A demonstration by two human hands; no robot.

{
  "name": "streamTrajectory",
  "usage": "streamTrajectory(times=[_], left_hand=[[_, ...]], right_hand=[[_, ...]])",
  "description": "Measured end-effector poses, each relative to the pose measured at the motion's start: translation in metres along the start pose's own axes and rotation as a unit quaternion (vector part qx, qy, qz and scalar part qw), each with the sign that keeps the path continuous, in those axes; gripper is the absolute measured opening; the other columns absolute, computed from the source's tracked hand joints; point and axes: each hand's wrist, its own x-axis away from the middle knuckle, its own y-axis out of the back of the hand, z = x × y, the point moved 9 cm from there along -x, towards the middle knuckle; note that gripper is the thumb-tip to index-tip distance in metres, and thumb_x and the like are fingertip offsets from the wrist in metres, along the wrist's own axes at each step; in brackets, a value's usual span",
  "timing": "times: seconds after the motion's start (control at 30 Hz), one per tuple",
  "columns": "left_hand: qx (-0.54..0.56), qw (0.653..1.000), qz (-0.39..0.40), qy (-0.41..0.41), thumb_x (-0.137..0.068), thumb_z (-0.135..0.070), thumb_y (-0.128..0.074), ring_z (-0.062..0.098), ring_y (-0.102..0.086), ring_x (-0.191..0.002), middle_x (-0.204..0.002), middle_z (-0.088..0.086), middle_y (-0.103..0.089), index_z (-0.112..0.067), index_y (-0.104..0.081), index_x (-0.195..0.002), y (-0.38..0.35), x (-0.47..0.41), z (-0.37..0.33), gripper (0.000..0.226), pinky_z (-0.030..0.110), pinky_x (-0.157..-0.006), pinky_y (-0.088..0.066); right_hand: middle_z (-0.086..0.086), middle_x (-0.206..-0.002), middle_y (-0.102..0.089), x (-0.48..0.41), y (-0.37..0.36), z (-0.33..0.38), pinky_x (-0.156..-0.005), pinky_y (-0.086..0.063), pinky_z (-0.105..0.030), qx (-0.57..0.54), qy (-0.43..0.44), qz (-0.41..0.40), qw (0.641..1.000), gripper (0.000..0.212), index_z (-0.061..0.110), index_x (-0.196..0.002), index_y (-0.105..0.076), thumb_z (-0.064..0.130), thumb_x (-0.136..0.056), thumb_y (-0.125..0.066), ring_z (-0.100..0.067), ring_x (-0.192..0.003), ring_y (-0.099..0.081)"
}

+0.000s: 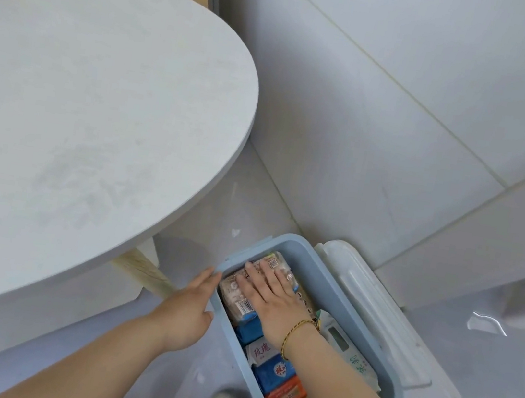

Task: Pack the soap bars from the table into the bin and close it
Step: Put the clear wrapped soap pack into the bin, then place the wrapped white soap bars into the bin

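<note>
I see the wrapped soap bars [276, 368] packed inside the light blue bin [367, 333], which stands on the tiled floor [498, 387] just beside the round table [80, 110]. I can count about seven bars that show: a pinkish one [235, 292] under the palm, two blue ones, one white with red characters, one orange, one tan, and one pale with green print at the right wall. More may be hidden under the arm. My right hand [268, 297] lies flat on the far bars, fingers spread wide, pressing on the wrappers and gripping nothing. My left hand [192, 304] rests on the outer left wall of the bin, fingers curved loosely over the rim. One white lid [399, 348] lies apart, touching the right side of the bin, so the bin is not yet closed. One thin bracelet [297, 330] is on the right wrist.
</note>
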Motion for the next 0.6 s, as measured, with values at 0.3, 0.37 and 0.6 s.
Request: streamTrajectory(times=[0.3,0.37,0.6], left_hand=[[-0.058,0.998,-0.034,-0.008,-0.096,-0.012,-0.033,0.016,-0.007,-0.142,-0.156,0.0,-0.002,-0.017,-0.005,-0.144,0.022,0.026,-0.016,0.056,0.023,-0.113,-0.008],[-0.062,0.995,-0.067,-0.027,-0.096,-0.014,-0.033,0.016,-0.018,-0.139,-0.154,0.0,-0.016,-0.018,-0.016,-0.143,0.039,0.045,-0.026,0.049,0.02,-0.109,-0.014],[-0.006,0.973,-0.197,-0.117,-0.093,-0.023,-0.042,0.002,-0.049,-0.113,-0.124,-0.014,-0.055,-0.029,-0.052,-0.122,0.107,0.156,-0.077,0.031,0.006,-0.086,-0.03]], right_hand=[[0.0,-0.155,0.018,0.01,0.026,0.001,-0.11,0.017,-0.028,0.01,-0.013,0.019,1.0,0.089,0.02,-0.145,0.011,-0.008,-0.078,-0.042,-0.017,-0.142,0.018],[0.001,-0.157,0.008,0.022,0.052,-0.001,-0.113,0.011,-0.025,-0.008,-0.026,-0.001,1.0,0.085,0.02,-0.146,0.001,-0.011,-0.079,-0.043,-0.016,-0.144,0.01],[-0.003,-0.128,-0.058,0.089,0.182,0.027,-0.092,-0.039,-0.025,-0.062,-0.073,-0.184,0.978,0.041,0.017,-0.128,-0.05,0.006,-0.091,-0.039,-0.019,-0.114,-0.054]])
